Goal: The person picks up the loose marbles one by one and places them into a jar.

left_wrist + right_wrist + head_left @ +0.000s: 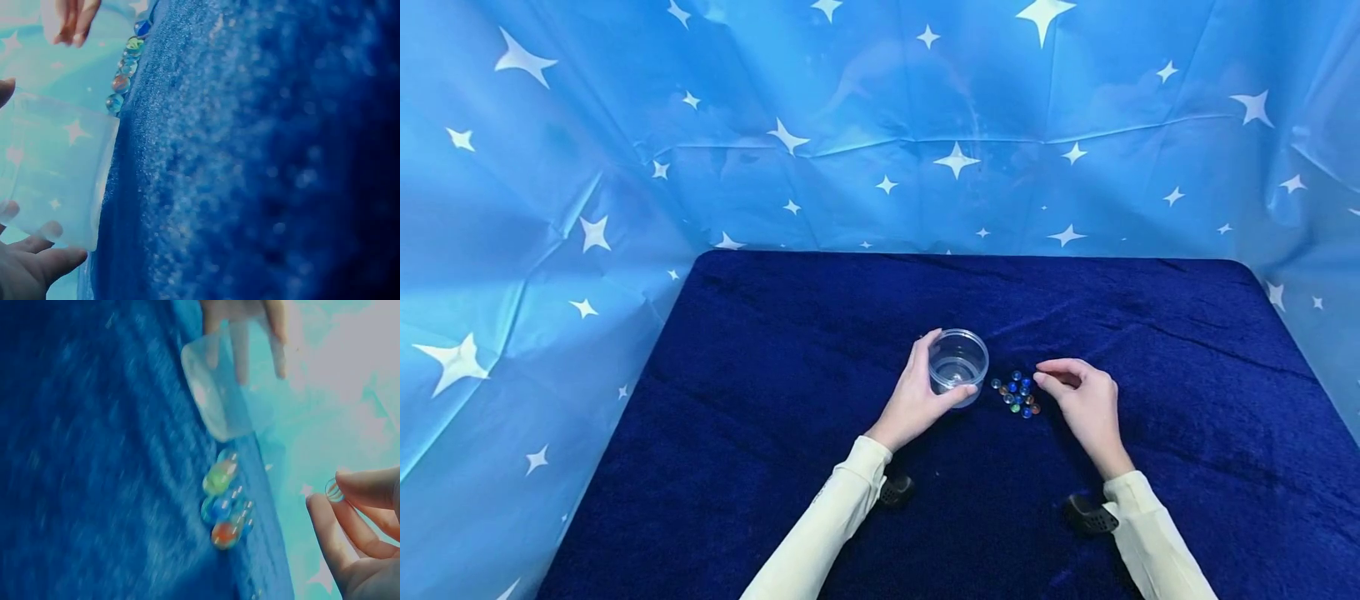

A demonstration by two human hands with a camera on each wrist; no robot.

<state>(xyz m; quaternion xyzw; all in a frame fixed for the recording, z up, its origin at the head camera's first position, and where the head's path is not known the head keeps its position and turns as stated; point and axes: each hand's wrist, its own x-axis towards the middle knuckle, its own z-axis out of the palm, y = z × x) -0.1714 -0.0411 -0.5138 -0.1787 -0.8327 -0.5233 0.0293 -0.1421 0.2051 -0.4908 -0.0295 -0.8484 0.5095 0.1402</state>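
Note:
My left hand (917, 400) grips a clear round plastic container (958, 367), thumb on the near side and fingers round the left. It stands on the cloth, its open top facing up; in the left wrist view the fingers show through its wall (56, 169). Just right of it lies a cluster of glass marbles (1017, 396), blue, clear, green and orange. Over the right edge of that cluster is my right hand (1082, 400). In the right wrist view its thumb and fingertips pinch a clear marble (334, 490) with orange streaks, held above the cloth.
A dark blue velvety cloth (760, 358) covers the table. Behind and at the sides hangs a light blue curtain (850, 100) with white stars. A black wrist device (1090, 514) sits at the right cuff, another (897, 491) at the left cuff.

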